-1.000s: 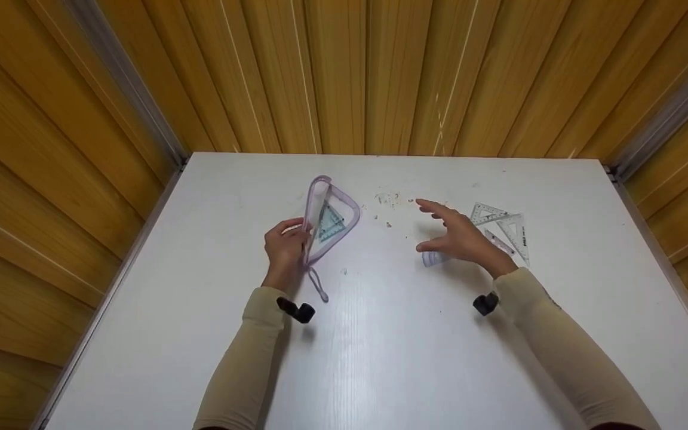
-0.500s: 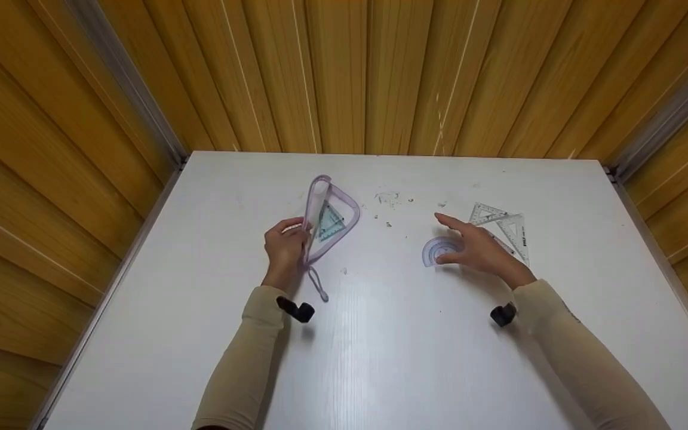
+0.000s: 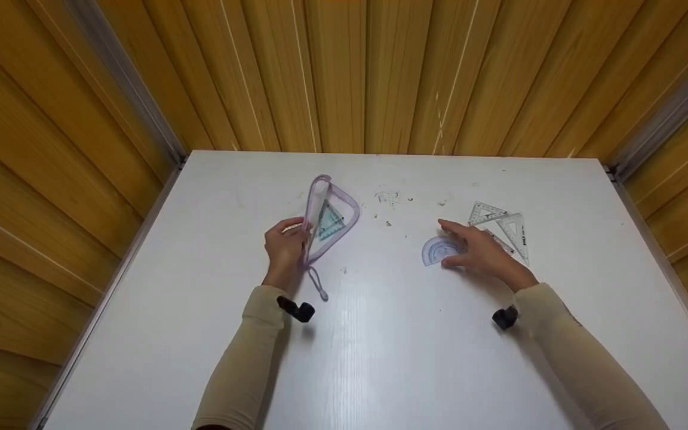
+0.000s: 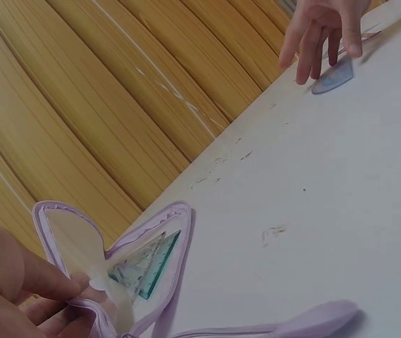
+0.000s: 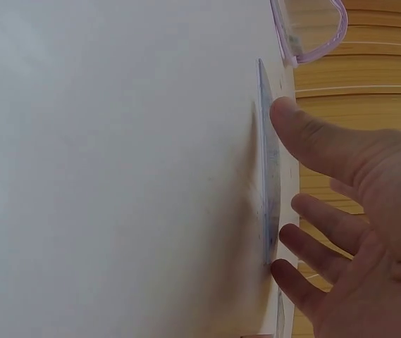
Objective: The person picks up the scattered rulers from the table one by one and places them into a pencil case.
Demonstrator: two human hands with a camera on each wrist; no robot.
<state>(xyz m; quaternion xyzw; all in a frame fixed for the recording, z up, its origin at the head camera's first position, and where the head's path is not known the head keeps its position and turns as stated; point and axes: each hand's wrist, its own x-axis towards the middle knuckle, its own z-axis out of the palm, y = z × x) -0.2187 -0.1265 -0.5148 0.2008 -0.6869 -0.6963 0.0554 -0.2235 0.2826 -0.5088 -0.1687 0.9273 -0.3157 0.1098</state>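
Observation:
My left hand (image 3: 285, 248) pinches the near-left edge of a clear zip pouch (image 3: 353, 215) with lilac trim, and the pouch gapes open. Inside it lie greenish transparent set squares (image 4: 159, 266). On the right, my right hand (image 3: 483, 252) hovers over a bluish clear protractor (image 3: 435, 251) with thumb and fingers spread. The protractor lies flat on the table, partly hidden by that hand; whether a fingertip touches it I cannot tell. Just beyond the hand, two clear set squares (image 3: 516, 230) overlap with a ruler-like strip (image 3: 502, 240), which is partly covered.
A white table (image 3: 380, 358) carries all of this. Small crumbs and marks (image 3: 388, 223) dot its surface between the hands. The pouch's lilac wrist strap (image 3: 318, 283) trails toward me. A wood-patterned wall (image 3: 392, 77) stands behind the table.
My right hand has moved right and slightly toward me, and more of the protractor now shows. My left hand and the pouch have stayed in place.

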